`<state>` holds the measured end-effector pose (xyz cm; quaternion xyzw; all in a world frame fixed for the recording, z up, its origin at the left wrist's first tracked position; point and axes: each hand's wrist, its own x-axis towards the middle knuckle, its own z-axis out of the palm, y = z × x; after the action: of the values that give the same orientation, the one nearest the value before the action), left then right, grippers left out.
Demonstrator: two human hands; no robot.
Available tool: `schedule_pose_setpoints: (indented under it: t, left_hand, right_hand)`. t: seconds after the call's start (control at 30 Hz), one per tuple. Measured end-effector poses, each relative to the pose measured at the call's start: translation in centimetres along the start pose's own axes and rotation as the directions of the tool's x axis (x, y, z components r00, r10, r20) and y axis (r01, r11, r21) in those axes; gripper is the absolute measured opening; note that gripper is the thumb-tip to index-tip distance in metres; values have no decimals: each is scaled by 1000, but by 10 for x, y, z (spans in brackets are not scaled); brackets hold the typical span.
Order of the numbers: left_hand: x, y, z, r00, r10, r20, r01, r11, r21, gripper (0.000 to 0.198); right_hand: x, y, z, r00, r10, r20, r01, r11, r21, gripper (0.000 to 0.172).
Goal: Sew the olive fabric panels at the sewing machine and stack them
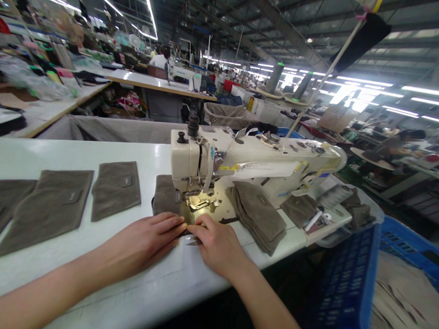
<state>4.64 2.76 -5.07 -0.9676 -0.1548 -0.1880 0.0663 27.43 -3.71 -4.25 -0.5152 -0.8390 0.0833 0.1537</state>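
A cream sewing machine [241, 155] stands on the pale table, its needle area lit. Under its head, to the left of the needle, lies a dark grey-brown fabric piece [164, 196] with a small label. My left hand [152, 236] rests at the near edge of this piece, fingers together and fingertips pressed on it. My right hand [215, 241] meets it fingertip to fingertip, thumb and index finger pinched at the fabric's near corner. Pointed metal tips, perhaps of small scissors [192, 241], show under my right hand; the rest is hidden.
Labelled fabric pieces [117, 190] lie at the left. A fabric stack [259, 214] sits right of the needle, beside a small tray [328, 226] with tools. A blue crate [345, 284] holding light fabric stands at the lower right. Other people work in the background.
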Motion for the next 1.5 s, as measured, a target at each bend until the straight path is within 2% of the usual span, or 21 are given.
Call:
schedule_pose_setpoints:
  t: [0.43,0.63,0.83,1.13,1.5]
  left_hand:
    - [6,-26,3,997,-65,43,69,993,-97,31]
    - [9,-38,2,996,-70,54,76,991,-109,32]
    - [13,-50,4,994,-62,92,69,995,-78,36]
    - [16,-56,4,987,-125,96,132,989,-71,44]
    - [14,-56,9,990,-123,67,128,990,-66,35]
  right_hand:
    - [19,5,5,999,42,-18,-43,998,-55,28]
    - [17,3,5,997,63,-37,-66,995,-81,26]
    - [11,2,2,998,68,0,-68,995,-70,27]
    - [1,-1,5,997,79,-21,-80,995,-60,28]
    - [-8,-8,11,988,142,-63,-146,988,-53,38]
